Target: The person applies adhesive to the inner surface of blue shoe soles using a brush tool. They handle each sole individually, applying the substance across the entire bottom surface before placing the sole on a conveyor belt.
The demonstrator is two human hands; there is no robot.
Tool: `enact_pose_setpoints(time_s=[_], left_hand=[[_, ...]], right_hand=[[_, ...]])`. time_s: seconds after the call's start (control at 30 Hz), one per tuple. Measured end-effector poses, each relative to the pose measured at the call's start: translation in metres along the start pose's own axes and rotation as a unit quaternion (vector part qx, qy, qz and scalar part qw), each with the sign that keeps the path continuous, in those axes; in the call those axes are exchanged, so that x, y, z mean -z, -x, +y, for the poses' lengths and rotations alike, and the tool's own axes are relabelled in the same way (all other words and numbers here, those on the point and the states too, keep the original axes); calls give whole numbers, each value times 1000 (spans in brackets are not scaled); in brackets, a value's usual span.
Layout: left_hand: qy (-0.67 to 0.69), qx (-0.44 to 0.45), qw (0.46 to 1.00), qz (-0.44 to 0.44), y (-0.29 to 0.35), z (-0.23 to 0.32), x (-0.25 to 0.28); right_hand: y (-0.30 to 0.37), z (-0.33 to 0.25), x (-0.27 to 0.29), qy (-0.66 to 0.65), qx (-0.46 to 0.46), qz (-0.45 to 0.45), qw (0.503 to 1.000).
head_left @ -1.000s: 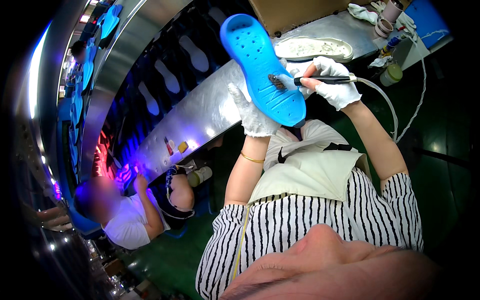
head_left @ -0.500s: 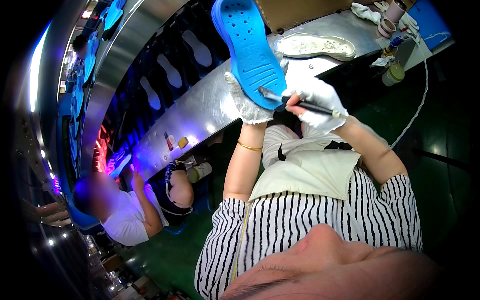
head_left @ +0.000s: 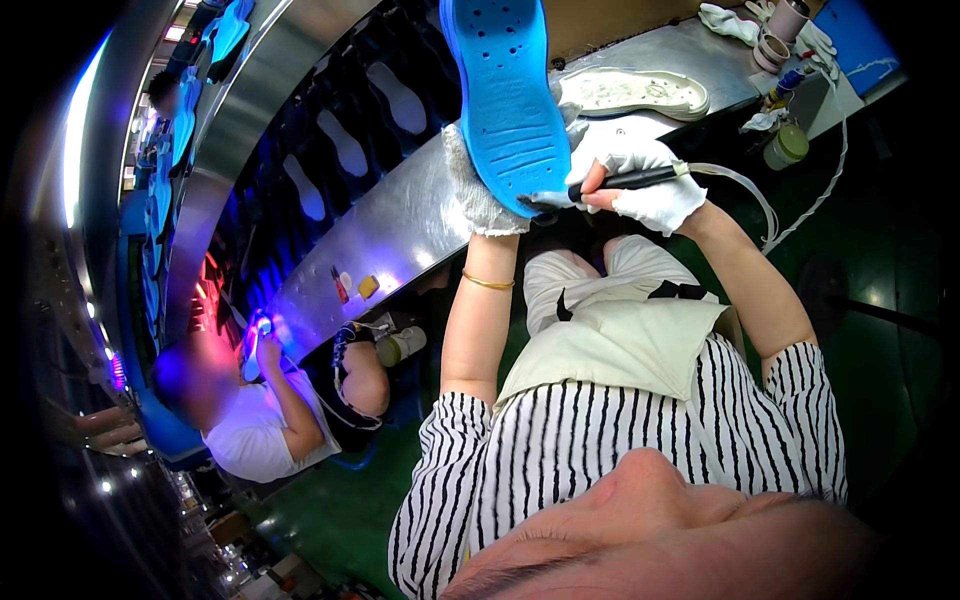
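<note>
A blue shoe sole (head_left: 512, 130) with small holes and ridged lines stands tilted in front of me. My left hand (head_left: 478, 200), in a grey-white knitted glove, grips its lower end from beneath, most fingers hidden behind it. In my white-gloved right hand (head_left: 640, 160), bare fingertips pinch the black handle of a brush (head_left: 632, 181). A clear tube (head_left: 745, 185) runs from the handle's rear end. The dark bristles touch the sole's bottom right edge. Beyond the right hand, a white sole (head_left: 640, 92) lies on the metal table (head_left: 415, 205).
Left of the table, a curved metal machine carries dark slots with grey sole shapes (head_left: 397, 98). A co-worker (head_left: 265, 420) sits at the left, holding a blue piece. A yellow sponge (head_left: 368, 286) lies nearer them. Far right are cups (head_left: 788, 22), gloves (head_left: 730, 22) and a green-lidded jar (head_left: 787, 146).
The brush has moved from the sole's lower middle to its bottom edge, its handle turned and the tube now showing. The sole has shifted slightly, and my left hand moved a little left.
</note>
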State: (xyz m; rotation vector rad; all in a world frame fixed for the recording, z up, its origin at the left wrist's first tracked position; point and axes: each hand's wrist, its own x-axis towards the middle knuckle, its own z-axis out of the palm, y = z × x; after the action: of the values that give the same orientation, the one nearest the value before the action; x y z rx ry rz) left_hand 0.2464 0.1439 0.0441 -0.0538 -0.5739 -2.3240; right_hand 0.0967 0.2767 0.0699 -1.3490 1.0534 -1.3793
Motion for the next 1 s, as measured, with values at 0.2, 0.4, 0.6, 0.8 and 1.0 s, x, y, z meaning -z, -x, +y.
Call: enact_pose_setpoints(time_s=[0.2, 0.4, 0.6, 0.8, 1.0], left_hand=[[35, 31, 998, -45, -10, 8, 3], [72, 52, 994, -59, -9, 8, -12], [115, 133, 978, -114, -11, 9, -35], [-134, 124, 981, 63, -22, 18, -24], [-251, 189, 943, 113, -29, 13, -30]], right_hand=[[12, 5, -6, 35, 18, -11, 999], [15, -2, 4, -87, -41, -2, 995], [-8, -5, 4, 203, 259, -5, 944], [-9, 1, 11, 170, 157, -69, 970], [-8, -9, 27, 95, 11, -129, 987]])
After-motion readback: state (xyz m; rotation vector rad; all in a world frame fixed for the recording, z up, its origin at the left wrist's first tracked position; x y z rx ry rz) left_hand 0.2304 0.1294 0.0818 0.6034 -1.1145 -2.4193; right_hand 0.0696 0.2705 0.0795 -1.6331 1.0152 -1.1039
